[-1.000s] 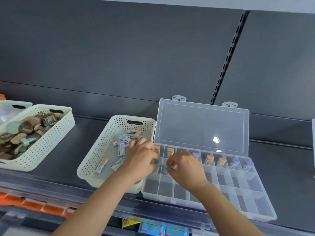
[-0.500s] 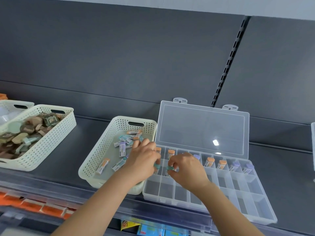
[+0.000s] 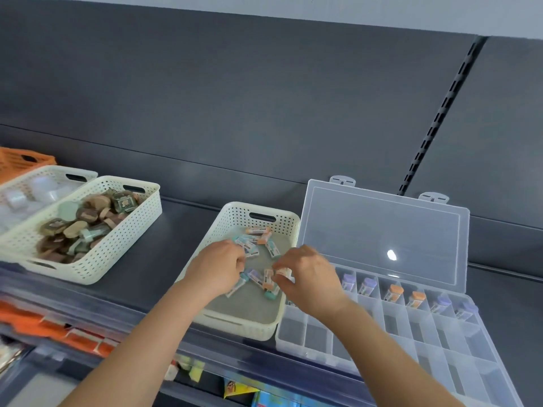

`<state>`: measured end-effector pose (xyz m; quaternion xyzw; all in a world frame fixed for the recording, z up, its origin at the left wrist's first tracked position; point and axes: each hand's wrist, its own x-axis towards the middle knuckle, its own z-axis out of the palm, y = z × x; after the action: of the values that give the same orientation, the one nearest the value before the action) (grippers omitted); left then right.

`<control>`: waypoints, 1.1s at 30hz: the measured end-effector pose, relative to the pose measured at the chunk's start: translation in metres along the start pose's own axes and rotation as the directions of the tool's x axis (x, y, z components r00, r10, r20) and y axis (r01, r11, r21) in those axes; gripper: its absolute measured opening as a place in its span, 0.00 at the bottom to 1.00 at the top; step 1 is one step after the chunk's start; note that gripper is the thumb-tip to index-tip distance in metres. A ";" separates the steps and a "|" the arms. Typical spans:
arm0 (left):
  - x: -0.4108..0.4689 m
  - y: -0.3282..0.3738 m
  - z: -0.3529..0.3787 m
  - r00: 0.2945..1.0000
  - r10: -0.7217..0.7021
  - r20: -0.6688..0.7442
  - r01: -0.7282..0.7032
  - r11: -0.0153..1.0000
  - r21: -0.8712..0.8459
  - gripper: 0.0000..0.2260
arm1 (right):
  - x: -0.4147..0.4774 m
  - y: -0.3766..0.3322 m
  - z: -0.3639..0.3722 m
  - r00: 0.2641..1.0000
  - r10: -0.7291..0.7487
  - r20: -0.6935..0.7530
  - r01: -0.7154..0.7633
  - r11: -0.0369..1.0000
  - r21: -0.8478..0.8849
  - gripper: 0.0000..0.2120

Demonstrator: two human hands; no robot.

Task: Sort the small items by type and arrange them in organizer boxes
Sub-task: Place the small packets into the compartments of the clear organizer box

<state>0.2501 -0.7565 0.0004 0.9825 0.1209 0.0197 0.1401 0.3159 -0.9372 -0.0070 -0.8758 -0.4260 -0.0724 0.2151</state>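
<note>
A white perforated basket (image 3: 258,209) in the middle of the shelf holds several small tubes (image 3: 252,248) with orange, teal and purple caps. To its right lies a clear organizer box (image 3: 440,342), its lid (image 3: 382,230) standing open; purple-capped tubes (image 3: 348,282) and orange-capped tubes (image 3: 393,292) sit in its back row. Both hands are over the basket. My left hand (image 3: 217,268) has its fingers curled down into the pile; whether it holds a tube is hidden. My right hand (image 3: 308,277) pinches an orange-capped tube (image 3: 283,271) at the basket's right side.
A second white basket (image 3: 141,186) at the left is full of brown and green flat pieces. Behind it stand a basket of clear items (image 3: 47,171) and an orange basket (image 3: 17,161). The dark back panel rises behind the shelf, with orange labels below its front edge.
Both hands have moved left from the organizer's compartments into the basket of tubes. The view has shifted, so basket and organizer sit further right.
</note>
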 end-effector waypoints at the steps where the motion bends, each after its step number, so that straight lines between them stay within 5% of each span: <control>1: 0.000 -0.007 0.002 0.997 -0.025 0.068 0.021 0.998 0.053 0.08 | 0.008 -0.006 0.004 0.999 -0.038 0.022 0.039 0.999 -0.032 0.07; 4: -0.002 -0.018 0.013 0.976 -0.079 0.201 0.058 0.992 0.109 0.11 | 0.031 -0.020 0.018 0.981 -0.063 0.184 0.106 0.967 -0.232 0.10; 8: 0.004 -0.024 0.026 0.968 -0.088 0.236 0.073 0.995 0.073 0.08 | 0.049 -0.031 0.030 0.904 0.137 0.405 0.102 0.851 -0.515 0.09; 13: 0.012 -0.031 0.033 0.956 -0.059 0.286 0.061 0.998 0.003 0.06 | 0.057 -0.033 0.032 0.870 0.219 0.441 0.060 0.841 -0.537 0.10; 16: 0.014 -0.033 0.031 0.963 -0.019 0.268 0.032 0.999 -0.043 0.09 | 0.055 -0.031 0.028 0.895 0.240 0.377 -0.064 0.904 -0.423 0.12; 20: 0.015 -0.033 0.026 0.973 0.020 0.230 0.046 0.959 -0.280 0.22 | 0.050 -0.028 0.021 0.940 0.275 0.203 -0.271 0.961 -0.047 0.06; 25: 0.020 -0.020 0.010 0.992 -0.029 0.122 0.094 0.816 -0.570 0.12 | 0.044 -0.021 -0.005 0.919 0.341 0.199 -0.390 0.857 0.336 0.15; 30: 0.021 0.008 0.000 1.000 -0.001 -0.008 -0.004 0.737 -0.676 0.06 | 0.022 -0.001 -0.025 0.897 0.434 0.083 -0.414 0.759 0.502 0.02; 33: 0.018 0.034 -0.003 0.997 0.067 -0.042 -0.078 0.728 -0.681 0.06 | 0.005 0.016 -0.035 0.872 0.488 0.026 -0.415 0.710 0.569 0.04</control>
<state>0.2752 -0.7826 0.0127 0.8666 0.0678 0.0751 0.4887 0.3329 -0.9574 0.0206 -0.8449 -0.1863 0.0549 0.4984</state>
